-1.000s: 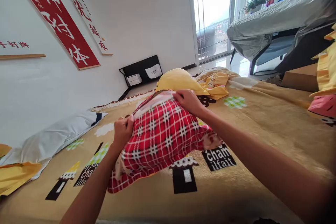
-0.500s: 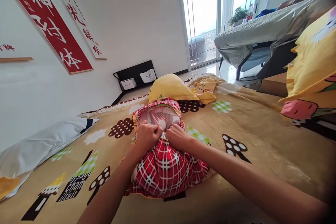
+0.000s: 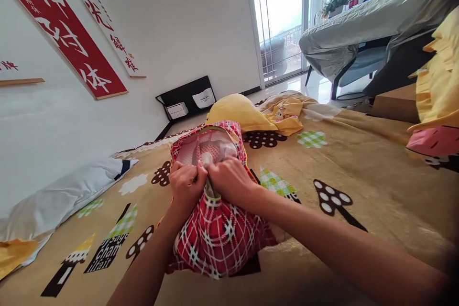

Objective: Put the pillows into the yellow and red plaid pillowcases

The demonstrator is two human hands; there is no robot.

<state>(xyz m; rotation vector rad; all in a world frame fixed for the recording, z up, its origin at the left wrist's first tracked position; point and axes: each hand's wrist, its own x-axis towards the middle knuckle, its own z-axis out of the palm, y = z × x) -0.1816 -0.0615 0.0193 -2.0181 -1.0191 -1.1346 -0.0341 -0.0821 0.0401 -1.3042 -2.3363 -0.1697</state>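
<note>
A red plaid cushion cover [image 3: 218, 239] lies in front of me on the bed. Its near part bulges as if stuffed, and its far part gapes, showing a pale mesh-like inside [image 3: 213, 143]. My left hand [image 3: 188, 181] is closed on the left side of the opening's near edge. Beside it my right hand [image 3: 231, 177] grips the same edge, its knuckles up and the fingers mostly hidden. Between the two fists the cloth is gathered, with a greenish trim below them. What fills the cover is hidden.
A patterned brown blanket [image 3: 387, 177] covers the bed. Beyond the cover lies a yellow pillow [image 3: 236, 110]; a white pillow [image 3: 71, 196] is at left. Yellow ruffled cloth [image 3: 439, 76] hangs at right, near a cardboard box [image 3: 396, 103] and a plastic-covered table [image 3: 373, 21].
Both hands have moved slightly left with the gathered cloth. The cover's opening has tilted up and gapes wider, while the view has shifted a little.
</note>
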